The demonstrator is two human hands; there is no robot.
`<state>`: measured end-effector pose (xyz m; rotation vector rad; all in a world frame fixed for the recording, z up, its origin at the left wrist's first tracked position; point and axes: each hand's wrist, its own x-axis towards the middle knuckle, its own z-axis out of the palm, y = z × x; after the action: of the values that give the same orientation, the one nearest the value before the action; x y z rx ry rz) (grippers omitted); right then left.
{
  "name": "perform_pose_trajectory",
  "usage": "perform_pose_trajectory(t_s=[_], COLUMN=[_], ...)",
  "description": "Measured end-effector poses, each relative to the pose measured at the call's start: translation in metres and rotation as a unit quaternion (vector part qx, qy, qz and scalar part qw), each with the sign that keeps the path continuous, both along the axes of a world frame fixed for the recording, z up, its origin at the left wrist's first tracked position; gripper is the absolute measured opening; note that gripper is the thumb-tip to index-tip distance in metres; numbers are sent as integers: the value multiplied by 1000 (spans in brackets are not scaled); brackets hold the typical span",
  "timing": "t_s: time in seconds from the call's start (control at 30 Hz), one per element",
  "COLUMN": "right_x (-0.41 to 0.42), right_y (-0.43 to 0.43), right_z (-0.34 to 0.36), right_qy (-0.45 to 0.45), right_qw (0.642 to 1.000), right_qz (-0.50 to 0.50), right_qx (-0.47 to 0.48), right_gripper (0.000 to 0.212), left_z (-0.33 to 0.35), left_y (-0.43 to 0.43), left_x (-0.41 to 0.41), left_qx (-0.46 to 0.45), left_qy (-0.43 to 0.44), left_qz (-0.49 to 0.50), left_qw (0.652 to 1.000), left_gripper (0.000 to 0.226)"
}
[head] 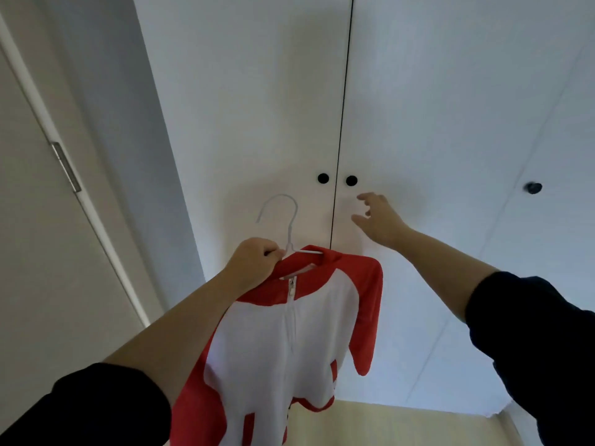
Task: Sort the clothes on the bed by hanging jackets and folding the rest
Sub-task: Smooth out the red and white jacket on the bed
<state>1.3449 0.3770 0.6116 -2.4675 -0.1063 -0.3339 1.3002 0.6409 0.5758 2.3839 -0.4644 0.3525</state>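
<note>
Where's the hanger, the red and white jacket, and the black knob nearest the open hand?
hanger [290, 235]: head view, on its neck below the hook.
red and white jacket [322, 323]: head view, on the white chest panel.
black knob [351, 180]: head view, on its round face.

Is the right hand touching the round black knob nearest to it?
Apart: head view shows white door between right hand and round black door knob.

One red-and-white jacket [317, 329], one white hanger [290, 231], three black knobs [323, 178] [351, 180] [533, 187], two hands [254, 260] [380, 220]
</note>
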Motion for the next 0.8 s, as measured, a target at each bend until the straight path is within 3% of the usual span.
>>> perform_pose_trajectory(t_s=[0.13,0.23,0.43,0.57,0.8], right_x=[69,95,112,91,-11], right_y=[6,5,8,11,-1], right_z=[13,8,7,3,-7], right_qy=[17,45,-20,-67,-113], right_qw=[993,992,998,993,982], right_qz=[-88,-111,-64,-80,-66], right_qx=[-72,-46,-2,59,137], right_gripper=[61,61,29,9,16], left_z=[1,4,8,12,20], left_y=[28,41,61,74,39], left_x=[53,81,107,115,112], left_qx=[11,29,55,84,108], left_qy=[-15,-16,-46,-47,-7], left_qz=[-29,-64,-93,-91,-135], left_qw=[999,997,993,991,985], left_gripper=[51,46,47,49,45])
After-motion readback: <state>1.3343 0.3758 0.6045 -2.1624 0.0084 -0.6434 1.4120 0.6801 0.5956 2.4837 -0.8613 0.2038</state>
